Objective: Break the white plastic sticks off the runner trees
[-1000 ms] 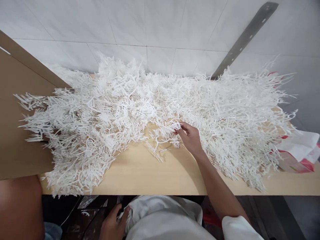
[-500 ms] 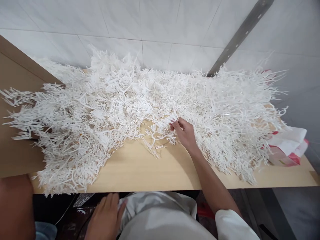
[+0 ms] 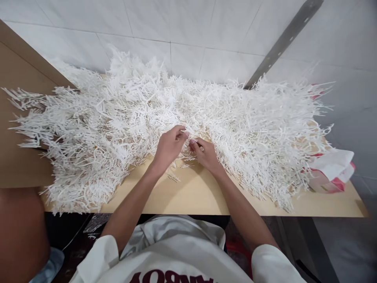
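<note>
A wide heap of thin white branched plastic pieces (image 3: 126, 114) covers most of the wooden table. My left hand (image 3: 170, 146) is at the heap's near middle, its thumb and fingers pinched on a white branched piece. Close beside it on the right, my right hand (image 3: 205, 154) has thumb and forefinger pressed together, also on white branched strands. The fingertips of both hands nearly meet. Against the white heap, the exact outline of what they hold is hard to make out. A few loose white sprigs (image 3: 173, 176) lie just below my hands.
A cardboard panel (image 3: 23, 149) stands at the left. On the right end of the table (image 3: 188, 200) sits a white and red plastic bag (image 3: 332, 171). Behind are a tiled wall (image 3: 188, 23) and a slanted metal bar (image 3: 282, 45). Another person's bare limb (image 3: 20, 232) shows at lower left.
My left hand has risen from my lap to the heap, beside my right hand. My right hand has shifted slightly left, and the view has moved a little.
</note>
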Tool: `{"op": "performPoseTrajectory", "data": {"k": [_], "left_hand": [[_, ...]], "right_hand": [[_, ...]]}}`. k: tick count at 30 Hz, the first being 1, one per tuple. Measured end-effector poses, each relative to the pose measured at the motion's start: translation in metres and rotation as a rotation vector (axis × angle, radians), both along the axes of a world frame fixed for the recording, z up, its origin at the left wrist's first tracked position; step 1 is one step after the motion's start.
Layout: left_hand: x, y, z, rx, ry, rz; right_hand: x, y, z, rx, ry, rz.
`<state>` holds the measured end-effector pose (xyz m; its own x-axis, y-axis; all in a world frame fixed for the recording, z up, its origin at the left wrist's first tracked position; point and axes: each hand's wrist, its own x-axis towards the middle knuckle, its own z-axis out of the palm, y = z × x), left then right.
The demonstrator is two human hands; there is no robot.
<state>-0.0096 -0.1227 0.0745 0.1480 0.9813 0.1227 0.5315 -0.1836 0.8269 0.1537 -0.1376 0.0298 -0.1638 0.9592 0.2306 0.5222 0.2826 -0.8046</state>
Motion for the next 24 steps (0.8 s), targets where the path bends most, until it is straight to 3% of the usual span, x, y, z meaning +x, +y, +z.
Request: {"op": "performPoseTrajectory", "data": {"k": [3,6,10,15,20,24], "left_hand": [[-0.003,0.016,-0.018,0.062,-0.044,-0.051],[-0.003,0.017,-0.030,0.155,-0.020,-0.162],[-0.001,0.013,-0.037,0.144,-0.004,-0.254],[0.003,0.011,-0.039,0.116,0.080,-0.220],[0.009,0.006,-0.039,0.099,0.191,-0.154],[0.003,0.014,-0.045,0.060,0.288,-0.036]], "right_hand": [[-0.001,0.002,-0.007,0.051,0.010,-0.047],[0.000,0.005,-0.011,0.112,0.171,-0.147],[0.005,0.010,-0.013,0.045,0.145,-0.085],[0.012,0.014,-0.014,0.113,-0.126,-0.015],[0.012,0.014,-0.017,0.251,-0.389,-0.099],[0.007,0.005,-0.016,0.405,-0.446,-0.097]]}}
